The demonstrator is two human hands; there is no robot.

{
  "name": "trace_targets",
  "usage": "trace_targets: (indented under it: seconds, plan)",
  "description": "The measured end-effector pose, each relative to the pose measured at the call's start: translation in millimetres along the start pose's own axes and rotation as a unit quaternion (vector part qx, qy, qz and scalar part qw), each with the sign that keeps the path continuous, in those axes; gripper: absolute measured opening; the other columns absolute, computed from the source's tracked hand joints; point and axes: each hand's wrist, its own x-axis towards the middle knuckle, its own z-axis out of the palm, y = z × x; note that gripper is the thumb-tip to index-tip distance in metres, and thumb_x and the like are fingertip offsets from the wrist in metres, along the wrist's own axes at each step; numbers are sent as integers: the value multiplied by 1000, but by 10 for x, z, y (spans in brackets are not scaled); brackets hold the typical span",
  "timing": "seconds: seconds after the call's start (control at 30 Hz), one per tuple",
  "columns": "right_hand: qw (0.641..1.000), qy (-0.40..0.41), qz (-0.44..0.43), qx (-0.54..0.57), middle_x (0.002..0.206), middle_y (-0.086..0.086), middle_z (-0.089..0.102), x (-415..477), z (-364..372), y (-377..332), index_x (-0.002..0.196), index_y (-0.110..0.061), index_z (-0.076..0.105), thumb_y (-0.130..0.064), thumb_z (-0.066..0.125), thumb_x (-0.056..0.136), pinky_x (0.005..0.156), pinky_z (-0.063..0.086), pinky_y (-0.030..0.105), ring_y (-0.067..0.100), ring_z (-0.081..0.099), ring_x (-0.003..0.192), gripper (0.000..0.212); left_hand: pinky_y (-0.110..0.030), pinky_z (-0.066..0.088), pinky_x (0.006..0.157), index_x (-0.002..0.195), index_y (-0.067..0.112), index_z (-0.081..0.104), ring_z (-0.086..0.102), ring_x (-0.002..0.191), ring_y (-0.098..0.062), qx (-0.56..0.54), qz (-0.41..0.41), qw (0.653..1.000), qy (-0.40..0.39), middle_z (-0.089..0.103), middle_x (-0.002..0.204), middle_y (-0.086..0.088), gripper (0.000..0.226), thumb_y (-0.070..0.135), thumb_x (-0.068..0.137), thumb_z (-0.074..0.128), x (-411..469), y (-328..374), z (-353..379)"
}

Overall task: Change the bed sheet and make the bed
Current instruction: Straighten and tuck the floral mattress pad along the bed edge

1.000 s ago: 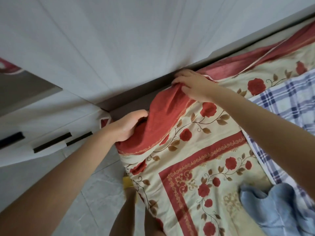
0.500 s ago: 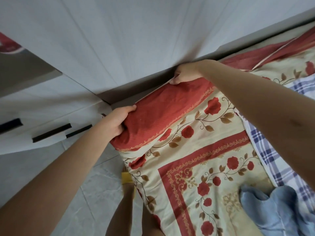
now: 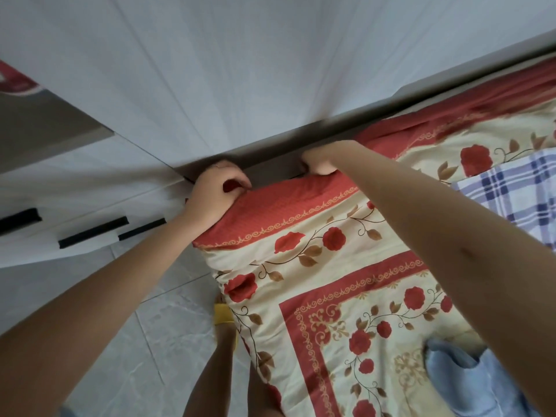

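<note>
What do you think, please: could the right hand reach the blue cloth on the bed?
Probably yes: the blue cloth lies uncovered on the bed sheet below the right forearm, though the right hand grips the sheet's edge.

You see soft, even, slightly dim light. A dark shadow fills the gap (image 3: 270, 159) under the white panel (image 3: 240, 70) at centre. Straight edges bow toward the frame's corners, and detail looks mildly soft throughout.

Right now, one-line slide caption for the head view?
Left hand and right hand grip the sheet by its red edge at the bed corner, beside a white cabinet.
</note>
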Motion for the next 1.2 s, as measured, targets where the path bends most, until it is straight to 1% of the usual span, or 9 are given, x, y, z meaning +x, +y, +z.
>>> trace_targets:
  seconds: [0.2, 0.33, 0.43, 0.53, 0.73, 0.87, 0.97, 1.1, 1.2]
  plan:
    - [999, 43, -9, 9, 140, 15, 43, 65, 82, -20, 129, -17, 53, -11, 41, 97, 108, 29, 39, 34, 39, 129, 34, -39, 33, 102, 108, 18, 70, 40, 121, -20, 130, 54, 990, 8, 51, 130, 1, 43, 40, 88, 38, -314, 105, -127]
    - [997, 6, 29, 69, 127, 15, 57, 74, 121, -7, 125, -5, 56, -17, 38, 101, 89, 42, 33, 30, 55, 105, 33, -31, 39, 91, 133, 21, 46, 47, 114, -15, -60, -183, 980, -42, 47, 124, 1, 40, 41, 101, 34, -369, -119, -207]
    - [989, -50, 33, 132, 126, 7, 56, 29, 138, 54, 129, -11, 56, -55, 34, 98, 98, 38, 35, 27, 53, 108, 57, -33, 43, 90, 112, 18, 55, 54, 101, -20, -202, -360, 910, -36, 58, 113, -8, 22, 33, 99, 45, -293, -337, -269]
    - [979, -55, 34, 192, 123, 6, 60, -17, 155, 89, 126, -16, 59, -65, 37, 91, 102, 38, 39, 27, 56, 110, 65, -24, 45, 74, 90, 18, 64, 58, 81, -16, -231, -347, 904, -99, 65, 84, 0, 9, 24, 92, 57, -275, -469, -292]
    - [971, -31, 56, 229, 111, 7, 57, -102, 71, 123, 118, -14, 60, -51, 41, 97, 91, 38, 33, 27, 54, 101, 47, -16, 50, 51, 82, 19, 58, 62, 53, -3, -359, -356, 861, -54, 66, 58, 10, 16, 12, 95, 51, -175, -478, -273]
    - [977, -98, 64, 176, 76, 5, 60, -46, -22, -29, 80, -16, 61, -23, 39, 102, 58, 41, 27, 19, 55, 62, 32, -15, 43, 35, 75, 9, 52, 54, 34, -6, -324, -462, 821, -84, 56, 55, -4, 24, 5, 97, 43, -161, -469, -261]
    - [979, -111, 71, 155, 74, 6, 58, 43, -12, -72, 90, -8, 63, -16, 40, 99, 55, 40, 26, 19, 54, 59, 26, -20, 49, 38, 77, 0, 51, 59, 36, -11, -310, -527, 778, -143, 61, 47, -7, 27, 9, 100, 40, -166, -445, -311]
    - [983, -56, 53, 168, 96, 9, 64, 87, 79, -43, 103, -12, 65, -23, 41, 100, 72, 47, 31, 22, 59, 77, 27, -20, 51, 40, 79, 7, 51, 56, 38, -9, -333, -490, 801, -84, 59, 54, -6, 26, -8, 96, 37, -169, -626, -418]
    - [981, -21, 47, 187, 110, 10, 61, 101, 134, -26, 116, -10, 61, -29, 41, 101, 82, 43, 34, 24, 56, 88, 32, -15, 47, 38, 69, 8, 49, 50, 33, -5, -306, -446, 841, 13, 53, 39, 2, 36, -21, 88, 38, -215, -762, -408]
